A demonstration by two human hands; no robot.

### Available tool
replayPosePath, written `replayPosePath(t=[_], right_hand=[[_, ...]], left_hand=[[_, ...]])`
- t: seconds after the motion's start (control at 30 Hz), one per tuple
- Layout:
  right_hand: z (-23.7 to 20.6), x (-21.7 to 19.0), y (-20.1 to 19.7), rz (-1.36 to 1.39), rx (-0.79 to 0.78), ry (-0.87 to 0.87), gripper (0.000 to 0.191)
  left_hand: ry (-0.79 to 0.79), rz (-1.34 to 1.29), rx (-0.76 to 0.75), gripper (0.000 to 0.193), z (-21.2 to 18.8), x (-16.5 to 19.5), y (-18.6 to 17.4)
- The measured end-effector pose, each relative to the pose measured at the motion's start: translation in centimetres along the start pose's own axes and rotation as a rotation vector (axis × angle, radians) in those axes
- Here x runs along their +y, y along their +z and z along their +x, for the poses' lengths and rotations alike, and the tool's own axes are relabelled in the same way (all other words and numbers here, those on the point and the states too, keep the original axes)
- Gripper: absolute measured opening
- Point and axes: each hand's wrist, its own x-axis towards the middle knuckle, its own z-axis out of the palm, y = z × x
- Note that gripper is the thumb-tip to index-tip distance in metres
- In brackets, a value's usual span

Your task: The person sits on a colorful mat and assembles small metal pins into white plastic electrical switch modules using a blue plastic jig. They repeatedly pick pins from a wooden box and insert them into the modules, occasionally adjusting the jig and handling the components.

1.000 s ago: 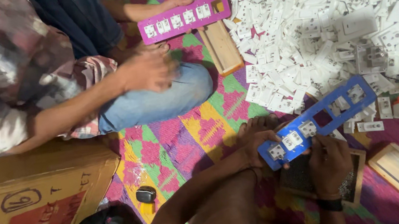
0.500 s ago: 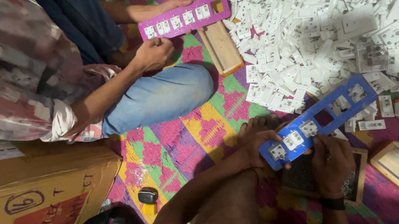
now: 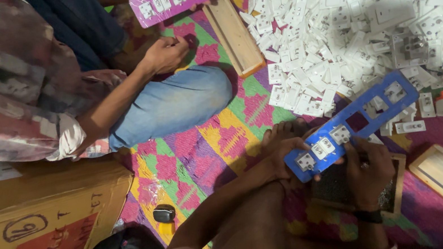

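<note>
Both hands' fingers pinch the blue switch plate (image 3: 352,124): left hand (image 3: 285,153) at its end, right hand (image 3: 369,170) beneath.

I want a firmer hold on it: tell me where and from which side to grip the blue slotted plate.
Grip the blue slotted plate across its narrow width at the bare upper right end, coming in from the long edges. That end juts free above the pile of white parts. The lower end is already taken by the left hand and right hand, and white modules fill the slots there.
</note>
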Motion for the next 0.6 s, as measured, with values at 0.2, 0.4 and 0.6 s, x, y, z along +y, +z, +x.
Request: replayPosePath(t=[0.2, 0.4, 0.6], right_hand=[[0.1, -0.2, -0.4, 0.034, -0.029, 0.046, 0.013], [-0.4, -0.2, 0.0, 0.261, -0.027, 0.33, 0.03], [-2.8, -2.8, 2.2, 0.019, -0.183, 0.039, 0.029]], left_hand=[[0.005, -0.028, 0.009, 0.081, -0.4, 0.6, 0.5], [-0.008, -0.06, 0.003, 0.08, 0.2, 0.5, -0.1], [0.079, -0.209, -0.445, 0.065, 1.0, 1.3, -0.6]])
